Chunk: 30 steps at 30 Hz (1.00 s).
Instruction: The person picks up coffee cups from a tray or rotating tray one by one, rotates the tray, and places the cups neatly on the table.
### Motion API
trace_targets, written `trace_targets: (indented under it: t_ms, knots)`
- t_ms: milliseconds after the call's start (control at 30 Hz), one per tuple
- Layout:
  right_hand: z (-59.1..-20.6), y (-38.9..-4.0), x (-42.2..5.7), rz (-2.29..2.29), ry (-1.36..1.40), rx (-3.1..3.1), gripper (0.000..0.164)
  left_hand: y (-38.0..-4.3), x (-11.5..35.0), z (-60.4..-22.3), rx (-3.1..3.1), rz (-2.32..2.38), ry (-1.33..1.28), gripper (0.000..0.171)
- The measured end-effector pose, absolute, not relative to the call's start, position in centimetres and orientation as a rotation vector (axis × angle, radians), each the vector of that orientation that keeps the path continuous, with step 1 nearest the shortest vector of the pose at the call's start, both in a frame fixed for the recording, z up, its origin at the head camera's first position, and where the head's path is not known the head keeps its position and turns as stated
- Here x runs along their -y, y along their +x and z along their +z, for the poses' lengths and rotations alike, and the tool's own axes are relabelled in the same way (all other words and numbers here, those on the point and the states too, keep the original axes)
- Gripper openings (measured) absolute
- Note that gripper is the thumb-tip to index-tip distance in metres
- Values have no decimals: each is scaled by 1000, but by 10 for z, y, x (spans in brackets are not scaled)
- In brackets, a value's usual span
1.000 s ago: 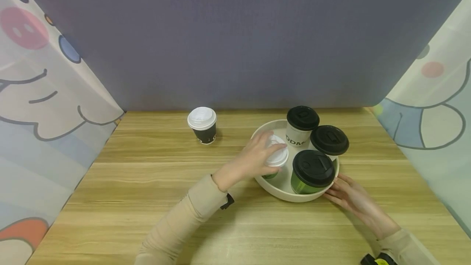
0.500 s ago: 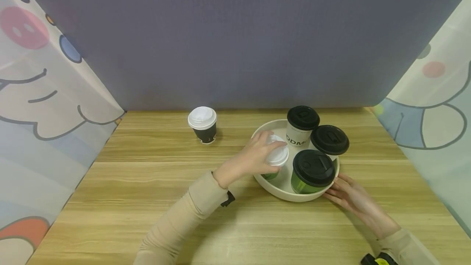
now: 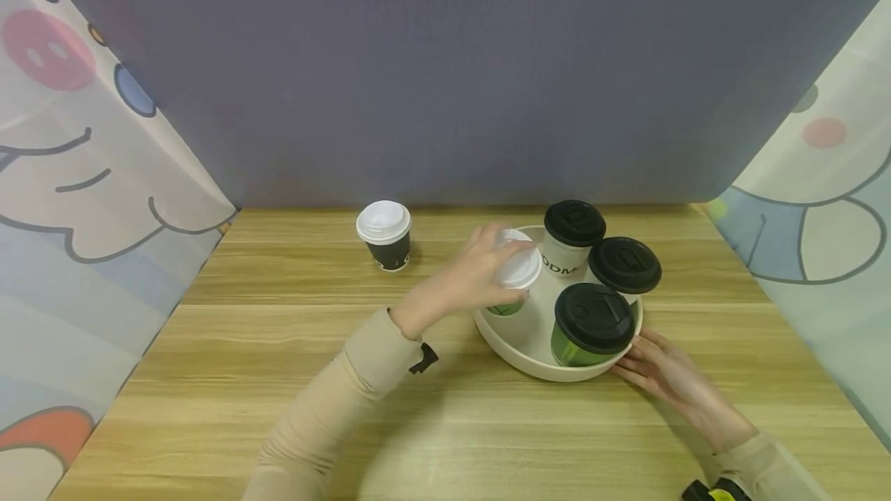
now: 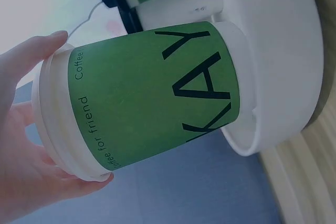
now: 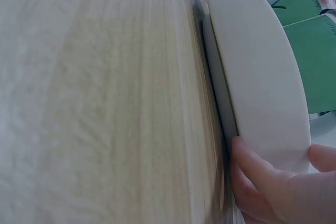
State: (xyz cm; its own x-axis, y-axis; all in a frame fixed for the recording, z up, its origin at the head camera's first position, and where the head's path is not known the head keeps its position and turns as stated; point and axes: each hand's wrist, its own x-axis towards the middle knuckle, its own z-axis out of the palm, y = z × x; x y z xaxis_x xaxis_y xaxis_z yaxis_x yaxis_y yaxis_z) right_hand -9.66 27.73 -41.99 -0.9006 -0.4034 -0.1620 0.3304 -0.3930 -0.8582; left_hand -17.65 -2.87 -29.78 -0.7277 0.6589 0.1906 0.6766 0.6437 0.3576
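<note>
Though in grip (image 3: 473, 275), cup (image 3: 520, 267) partly hidden

Left fingers (image 3: 503, 256) partly hide one white lid (image 3: 521, 272).

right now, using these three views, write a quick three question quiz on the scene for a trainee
1. Count: how many coffee cups wear black lids?
2. True or false: the left hand grips the black cup with a white lid.
3. Fill in: the ___ hand holds the round white tray at its wall.

Key: 1. Three. 2. False; it holds the green-sleeved cup. 3. Right hand.
</note>
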Motion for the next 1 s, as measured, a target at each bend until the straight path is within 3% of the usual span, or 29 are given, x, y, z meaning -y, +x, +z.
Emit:
trace_targets:
  t_ms: [167, 500, 1000]
  knots:
    - [-421, -97, -277, -2303, -93, -1402, 33, -182, 36, -287, 2799, -650, -1122, 61]
    - [-420, -97, -277, -2293, -84, -1439, 72, -195, 56, -272, 2725, -632, -1006, 58]
    - [-419, -97, -277, -2273, -90, -1459, 72, -222, 78, -285, 2725, -666, -815, 62]
